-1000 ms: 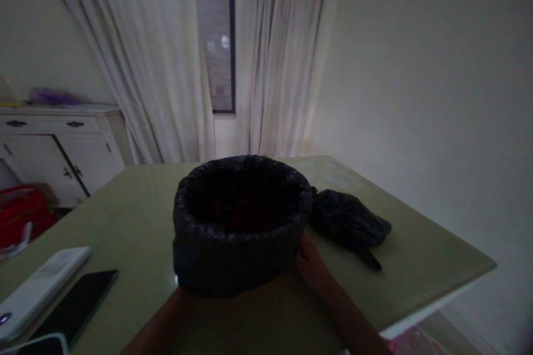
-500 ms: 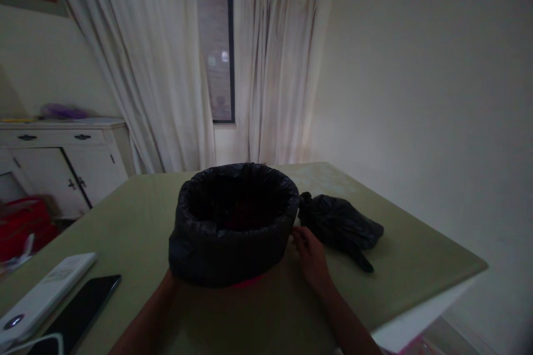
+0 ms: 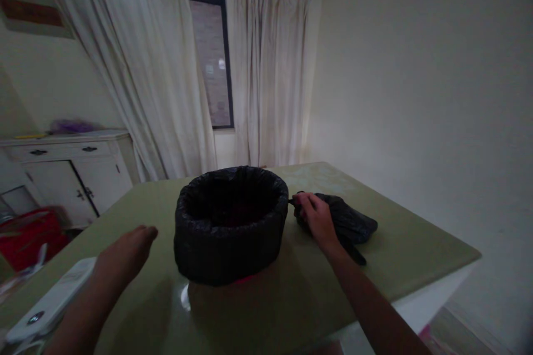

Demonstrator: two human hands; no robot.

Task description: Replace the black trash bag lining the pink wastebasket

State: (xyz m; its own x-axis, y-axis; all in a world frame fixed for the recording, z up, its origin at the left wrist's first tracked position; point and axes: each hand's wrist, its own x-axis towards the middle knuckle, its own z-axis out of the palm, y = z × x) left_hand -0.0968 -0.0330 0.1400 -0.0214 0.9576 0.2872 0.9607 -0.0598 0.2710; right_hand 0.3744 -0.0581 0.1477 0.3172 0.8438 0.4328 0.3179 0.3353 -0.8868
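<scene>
A bin (image 3: 229, 258) stands upright in the middle of the table, its sides covered by a black plastic liner folded over the rim. A bit of pink-red shows under the liner at its base. To its right lies a tied, filled black plastic bag (image 3: 352, 219). My right hand (image 3: 315, 216) is closed on the bag's gathered end, close to the bin's right side. My left hand (image 3: 129, 249) hovers over the table left of the bin, apart from it, with fingers drawn together and nothing visible in them.
A white power bank (image 3: 54, 299) lies at the table's left, partly behind my left forearm. The green tabletop (image 3: 416, 255) ends at an edge on the right. Beyond the table are a white cabinet (image 3: 62, 177), a red bag (image 3: 33, 235) on the floor and curtains (image 3: 275, 77).
My left hand has let go of the bin's left side and moved left. My right hand has moved from the bin's lower right side up to the tied bag's end and gripped it.
</scene>
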